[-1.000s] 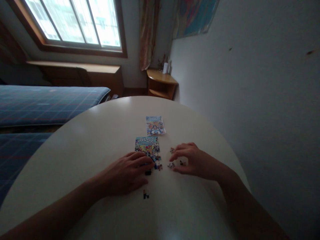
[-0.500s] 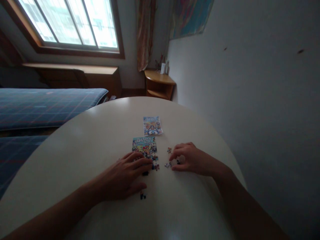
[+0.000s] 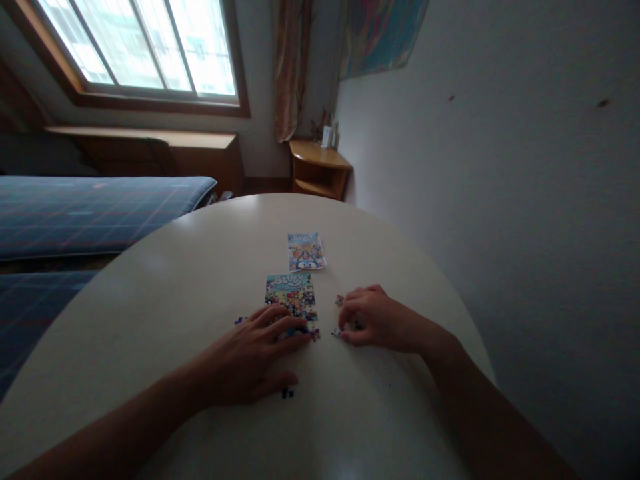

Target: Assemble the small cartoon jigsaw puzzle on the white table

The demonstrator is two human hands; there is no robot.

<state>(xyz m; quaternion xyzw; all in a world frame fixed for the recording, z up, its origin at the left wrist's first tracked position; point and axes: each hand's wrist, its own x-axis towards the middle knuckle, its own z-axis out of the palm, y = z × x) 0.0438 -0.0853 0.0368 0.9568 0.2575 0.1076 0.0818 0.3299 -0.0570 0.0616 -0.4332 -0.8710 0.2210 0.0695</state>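
Note:
A partly assembled jigsaw puzzle (image 3: 289, 288) with a light blue top and a crowded, colourful picture lies on the white table. My left hand (image 3: 265, 340) rests palm down over its lower part, fingers stretched out and covering some pieces. Just off that thumb's tip is a loose dark piece (image 3: 287, 393). My right hand (image 3: 373, 317) is to the right of the puzzle, its thumb and forefinger closed at a small pale puzzle piece (image 3: 336, 332) that sticks out between the tips. Another loose piece (image 3: 339, 301) lies by the knuckles of that hand.
Behind the puzzle lies a printed picture sheet (image 3: 306, 252) with a similar design. The round white table (image 3: 220, 247) reaches toward a plaid mattress (image 3: 100, 210) at left and a wall (image 3: 525, 200) at right. A corner shelf (image 3: 320, 155) stands beyond.
My right thumb and forefinger have drawn together on the pale piece. My left hand has shifted slightly right and toward me, uncovering a small dark blue piece at its left.

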